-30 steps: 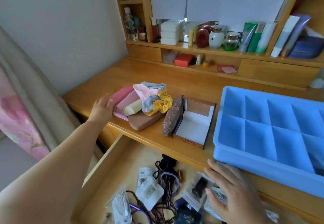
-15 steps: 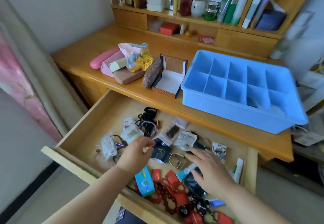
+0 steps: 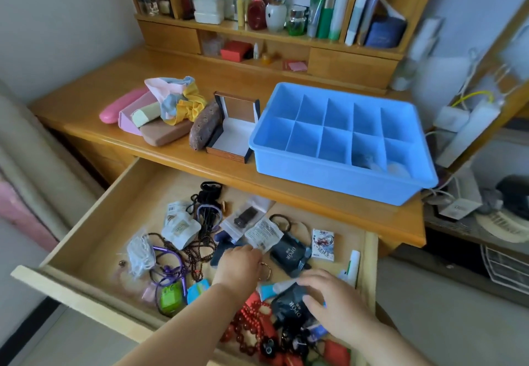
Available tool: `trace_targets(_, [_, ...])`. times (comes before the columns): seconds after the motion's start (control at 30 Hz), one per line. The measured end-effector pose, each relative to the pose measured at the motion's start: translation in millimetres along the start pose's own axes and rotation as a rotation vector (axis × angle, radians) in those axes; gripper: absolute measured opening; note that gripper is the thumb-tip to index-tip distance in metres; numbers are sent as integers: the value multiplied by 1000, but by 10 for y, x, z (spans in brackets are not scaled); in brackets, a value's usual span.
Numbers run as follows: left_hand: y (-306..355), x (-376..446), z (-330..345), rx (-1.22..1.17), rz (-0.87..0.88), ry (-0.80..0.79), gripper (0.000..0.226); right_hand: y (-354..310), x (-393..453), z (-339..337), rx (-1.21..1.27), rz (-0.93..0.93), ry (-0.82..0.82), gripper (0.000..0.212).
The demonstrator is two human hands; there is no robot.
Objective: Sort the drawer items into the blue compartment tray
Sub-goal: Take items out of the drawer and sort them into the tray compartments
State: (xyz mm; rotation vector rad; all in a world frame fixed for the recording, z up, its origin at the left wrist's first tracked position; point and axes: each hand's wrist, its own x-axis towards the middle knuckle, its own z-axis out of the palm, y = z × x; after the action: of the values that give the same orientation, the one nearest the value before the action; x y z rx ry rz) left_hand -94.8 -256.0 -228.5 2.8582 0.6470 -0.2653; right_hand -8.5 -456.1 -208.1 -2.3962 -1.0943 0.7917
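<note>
Nearest the viewer, the right hand (image 3: 335,305) rests with fingers (image 3: 310,281) spread loosely over a dark sachet (image 3: 289,308) at the near right of the open drawer (image 3: 94,222), clamped on nothing. Just left of it, the left hand (image 3: 240,265) reaches into the drawer's middle, knuckles up; whether its fingers hold anything cannot be told. Around both hands lie red beads (image 3: 246,328), a green tag (image 3: 171,298), purple cords (image 3: 169,262), white packets (image 3: 180,229) and black hair ties (image 3: 210,191). Beyond the drawer, on the desk (image 3: 91,108), the blue compartment tray (image 3: 337,139) sits at right, its near right cells holding indistinct items. An open box (image 3: 234,133) stands just left of it, and a pile of cloth pouches (image 3: 163,110) farther left.
</note>
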Motion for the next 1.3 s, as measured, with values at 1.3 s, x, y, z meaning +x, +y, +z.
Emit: trace_targets(1.3, [533,870,-1665,-105,208,480,55,-314,885,-2314,-318,369,524,5])
